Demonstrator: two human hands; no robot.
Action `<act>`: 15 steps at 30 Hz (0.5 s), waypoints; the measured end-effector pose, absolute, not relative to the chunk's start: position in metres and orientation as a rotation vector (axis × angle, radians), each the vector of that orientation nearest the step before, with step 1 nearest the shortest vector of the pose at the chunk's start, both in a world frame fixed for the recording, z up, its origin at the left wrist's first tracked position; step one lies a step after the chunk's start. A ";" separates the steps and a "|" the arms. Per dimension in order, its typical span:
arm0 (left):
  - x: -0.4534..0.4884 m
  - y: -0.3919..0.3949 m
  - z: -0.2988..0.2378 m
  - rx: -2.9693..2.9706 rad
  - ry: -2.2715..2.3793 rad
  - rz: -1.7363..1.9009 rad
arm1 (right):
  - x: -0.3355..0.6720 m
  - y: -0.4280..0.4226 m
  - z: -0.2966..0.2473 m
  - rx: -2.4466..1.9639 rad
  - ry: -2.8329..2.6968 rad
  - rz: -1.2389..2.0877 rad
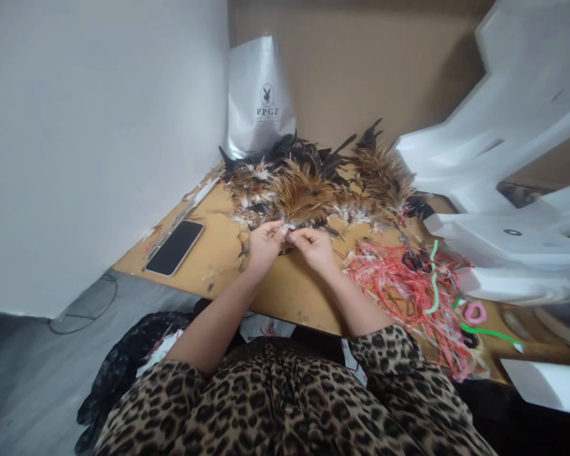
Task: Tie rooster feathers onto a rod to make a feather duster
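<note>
Close together over the front of the table, my two hands pinch the white-tipped base of a brown feather bunch (pixel 300 195). My left hand (pixel 266 243) has thumb and fingertips closed on the base from the left. From the right, the thumb and fingers of my right hand (pixel 316 249) close at the same spot. The bunch fans out away from me. Behind it lies a heap of black feathers (pixel 287 151), and more brown feathers (pixel 382 171) lie to the right. Exactly what sits between the fingertips is too small to make out.
A phone (pixel 175 248) lies on the wooden table (pixel 285 294) at left. Tangled red and white strings (pixel 384 278) spread at right, near a green strip (pixel 491 332) and a pink ring (pixel 475 311). A white printed bag (pixel 261 95) stands behind. A black plastic bag (pixel 118 373) is below left.
</note>
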State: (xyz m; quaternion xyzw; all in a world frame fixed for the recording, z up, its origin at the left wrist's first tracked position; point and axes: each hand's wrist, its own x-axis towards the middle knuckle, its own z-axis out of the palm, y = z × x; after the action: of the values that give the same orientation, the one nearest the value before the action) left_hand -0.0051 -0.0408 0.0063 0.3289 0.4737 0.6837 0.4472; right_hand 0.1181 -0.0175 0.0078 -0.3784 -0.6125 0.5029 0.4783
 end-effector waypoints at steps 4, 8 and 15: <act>-0.005 -0.043 0.004 0.873 1.223 1.692 | 0.117 -0.027 0.014 -0.892 -1.567 1.130; -0.015 -0.046 -0.003 1.009 1.305 1.679 | 0.125 -0.026 0.020 -0.892 -1.772 1.052; -0.032 -0.062 0.010 1.804 1.587 1.463 | 0.145 -0.012 0.051 -0.847 -2.244 0.387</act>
State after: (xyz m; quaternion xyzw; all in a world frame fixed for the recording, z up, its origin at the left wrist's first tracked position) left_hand -0.0315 -0.0624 0.0098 0.6327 0.5565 0.5131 0.1636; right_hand 0.1449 -0.0116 0.0508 -0.3268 -0.8657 0.1492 0.3486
